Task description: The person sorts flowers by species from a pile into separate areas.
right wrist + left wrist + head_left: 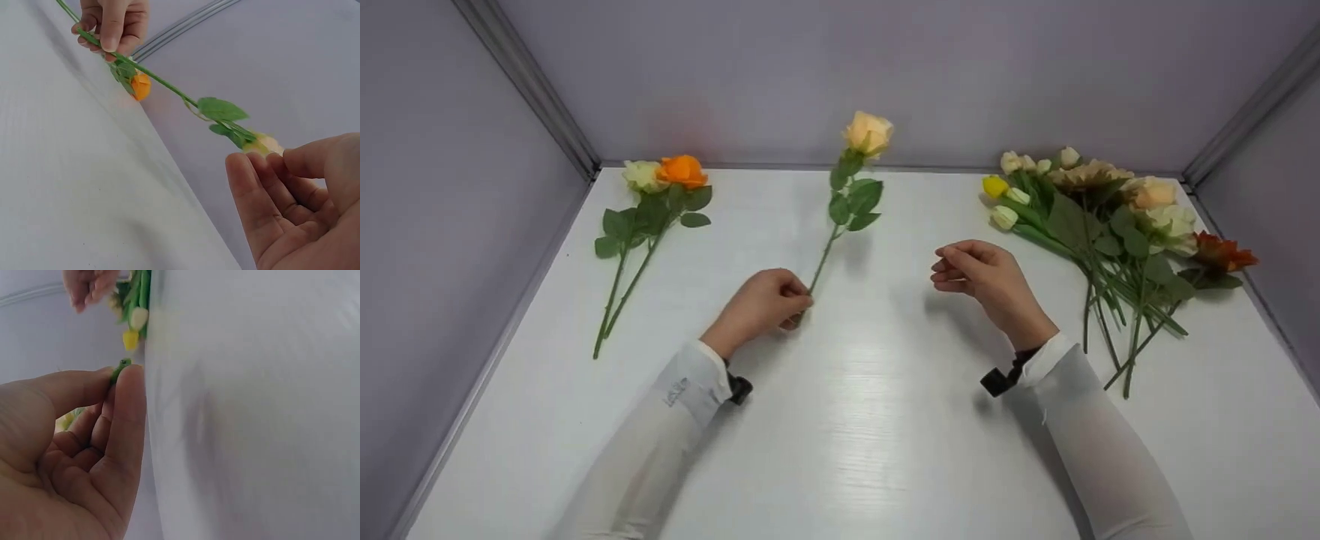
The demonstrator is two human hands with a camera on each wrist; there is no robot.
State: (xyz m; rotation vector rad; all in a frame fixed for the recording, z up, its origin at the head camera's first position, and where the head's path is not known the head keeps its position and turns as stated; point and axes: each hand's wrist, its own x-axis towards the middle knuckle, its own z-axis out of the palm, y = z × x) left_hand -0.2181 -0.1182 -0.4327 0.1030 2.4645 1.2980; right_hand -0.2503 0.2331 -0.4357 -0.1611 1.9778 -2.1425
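A peach rose (pixel 869 135) with green leaves stands tilted over the middle of the white table, bloom toward the back wall. My left hand (pixel 767 304) pinches its stem (pixel 824 259) near the lower end between thumb and fingers. The cut stem end (pixel 121 367) pokes out past the fingertips in the left wrist view. To the right of the rose, my right hand (pixel 982 281) hovers with loosely bent fingers and nothing in them. In the right wrist view its fingertips (pixel 241 163) overlap the bloom, though the head view shows them well apart.
At the left lie an orange rose (pixel 682 172) and a pale cream-green rose (pixel 642 177), stems toward me. A pile at the right holds yellow tulip (pixel 995 186), white tulips, cream flowers and a dark orange flower (pixel 1224 252). Grey partition walls (pixel 780 75) enclose the table.
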